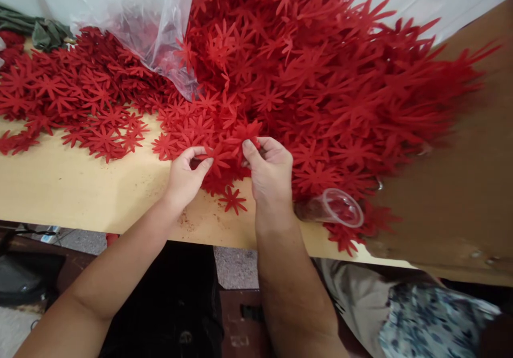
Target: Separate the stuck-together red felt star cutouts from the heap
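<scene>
My left hand (189, 176) pinches the edge of a red flower-shaped cutout (218, 159) with several narrow petals between thumb and forefinger. Close beside it, my right hand (270, 168) has thumb and fingers closed on another red flower cutout (245, 131); how many layers it grips I cannot tell. Both hands are over the front of a big heap of like red cutouts (312, 80). Just below them, a single red cutout (232, 200) lies on the pale tabletop (132, 197).
On the right, a clear plastic cup (342, 207) lies on its side by some cutouts. A brown board (452, 187) bounds the right end. A clear plastic bag (156, 32) rests on the heap; a flatter pile of cutouts (60, 85) spreads left. A patterned cloth (436, 320) shows at lower right.
</scene>
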{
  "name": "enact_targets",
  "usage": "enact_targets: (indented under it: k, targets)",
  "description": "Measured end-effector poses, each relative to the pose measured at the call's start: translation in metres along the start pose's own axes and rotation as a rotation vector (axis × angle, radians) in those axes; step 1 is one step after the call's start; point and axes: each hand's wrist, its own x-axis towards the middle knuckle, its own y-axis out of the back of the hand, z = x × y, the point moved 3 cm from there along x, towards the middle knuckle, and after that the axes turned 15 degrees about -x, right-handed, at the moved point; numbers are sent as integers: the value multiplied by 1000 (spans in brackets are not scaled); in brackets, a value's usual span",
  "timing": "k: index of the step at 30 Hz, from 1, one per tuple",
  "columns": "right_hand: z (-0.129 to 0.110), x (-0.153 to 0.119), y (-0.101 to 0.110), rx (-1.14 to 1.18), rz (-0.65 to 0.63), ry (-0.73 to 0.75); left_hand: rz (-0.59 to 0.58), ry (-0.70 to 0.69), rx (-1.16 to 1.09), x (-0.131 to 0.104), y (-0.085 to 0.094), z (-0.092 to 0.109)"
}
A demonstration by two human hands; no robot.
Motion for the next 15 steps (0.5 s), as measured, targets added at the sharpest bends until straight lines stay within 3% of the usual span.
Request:
enact_targets:
  k: [7, 15]
  targets:
    - [-9, -9, -2, 17, -33, 33, 30, 8, -9, -1, -1, 3]
    - [-1, -8, -1, 11, -31, 72, 53, -14, -43, -1, 0, 6]
